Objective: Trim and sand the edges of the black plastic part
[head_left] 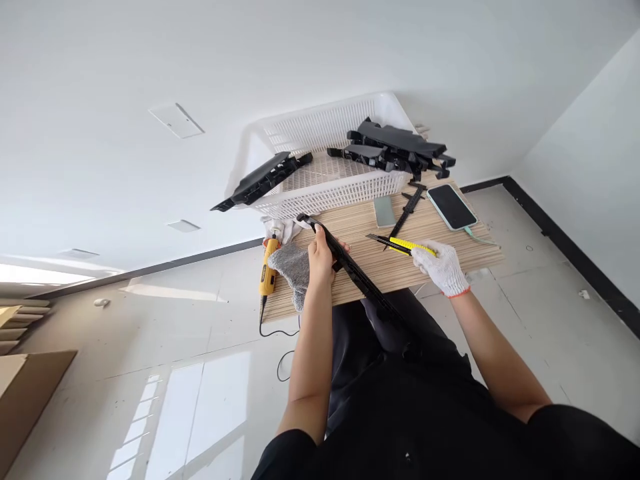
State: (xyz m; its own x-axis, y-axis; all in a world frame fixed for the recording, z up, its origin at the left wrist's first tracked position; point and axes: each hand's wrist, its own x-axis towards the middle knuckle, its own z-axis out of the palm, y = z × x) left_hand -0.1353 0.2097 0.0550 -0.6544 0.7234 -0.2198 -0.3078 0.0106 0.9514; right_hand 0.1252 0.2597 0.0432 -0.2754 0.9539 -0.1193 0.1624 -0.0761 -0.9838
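Note:
My bare left hand (pixel 320 257) grips a long, narrow black plastic part (pixel 356 272) near its upper end. The part runs diagonally from the small wood-grain table (pixel 440 230) down toward my lap. My right hand (pixel 443 267), in a white knit glove, holds a yellow utility knife (pixel 405 245) with its blade out. The blade points left, toward the black part, and lies low over the tabletop. The two hands are about a hand's width apart.
A white mesh basket (pixel 320 193) at the table's far side holds black plastic parts (pixel 395 150); another part (pixel 263 180) hangs over its left rim. A phone (pixel 451 205), black caliper (pixel 407 210), grey card (pixel 384 211), yellow corded tool (pixel 269 270) and grey glove (pixel 295 267) lie on the table.

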